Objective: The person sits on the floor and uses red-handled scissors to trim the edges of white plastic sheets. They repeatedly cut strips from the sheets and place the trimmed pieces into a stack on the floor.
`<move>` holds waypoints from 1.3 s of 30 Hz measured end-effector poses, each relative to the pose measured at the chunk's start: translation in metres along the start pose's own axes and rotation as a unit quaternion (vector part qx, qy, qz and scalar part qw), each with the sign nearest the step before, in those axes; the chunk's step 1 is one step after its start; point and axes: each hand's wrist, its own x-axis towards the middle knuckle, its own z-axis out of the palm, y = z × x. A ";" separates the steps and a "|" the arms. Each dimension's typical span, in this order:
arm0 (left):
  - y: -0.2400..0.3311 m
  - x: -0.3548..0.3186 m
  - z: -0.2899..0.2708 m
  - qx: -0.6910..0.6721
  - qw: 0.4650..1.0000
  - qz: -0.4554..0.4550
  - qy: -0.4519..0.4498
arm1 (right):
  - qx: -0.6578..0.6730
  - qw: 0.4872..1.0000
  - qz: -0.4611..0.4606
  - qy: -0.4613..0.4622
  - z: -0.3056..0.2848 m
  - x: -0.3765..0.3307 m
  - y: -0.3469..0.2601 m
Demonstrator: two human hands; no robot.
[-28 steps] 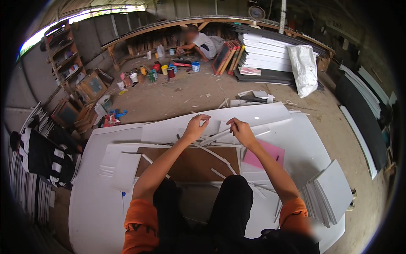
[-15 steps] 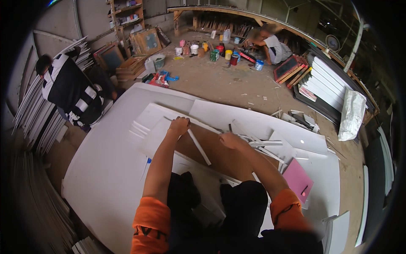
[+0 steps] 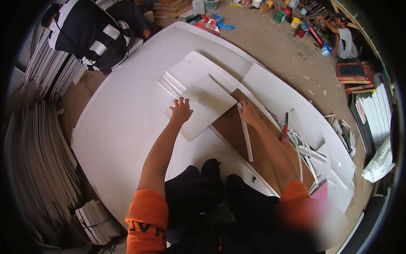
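Observation:
My left hand (image 3: pixel 181 111) lies flat with fingers spread on a white rectangular board (image 3: pixel 206 106) that tops a small stack of like boards. My right hand (image 3: pixel 248 113) holds the upper end of a long thin white strip (image 3: pixel 246 139) lying across a brown board (image 3: pixel 249 142). Both boards rest on a large white sheet (image 3: pixel 127 122) spread on the floor. My dark-trousered knees are at the sheet's near edge.
A person in a black-and-white striped top (image 3: pixel 91 31) sits at the upper left beside stacks of white boards (image 3: pixel 34 139). Another person (image 3: pixel 344 40) crouches at the far right near paint pots. Loose white strips and a red-handled tool (image 3: pixel 284 129) lie to my right.
The view has swung left. My left hand has moved onto the white board stack, and my right hand now grips the strip's end over the brown board.

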 end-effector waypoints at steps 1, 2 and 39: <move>0.000 -0.001 0.014 -0.015 0.998 -0.064 0.018 | 0.003 1.000 -0.005 0.021 0.012 0.006 0.002; -0.002 0.000 0.025 -0.026 0.991 -0.127 0.041 | 0.007 0.999 0.010 0.044 0.022 0.015 0.004; 0.182 -0.154 -0.205 -0.073 0.847 0.338 0.405 | 0.106 0.933 -0.134 0.317 -0.257 -0.110 -0.133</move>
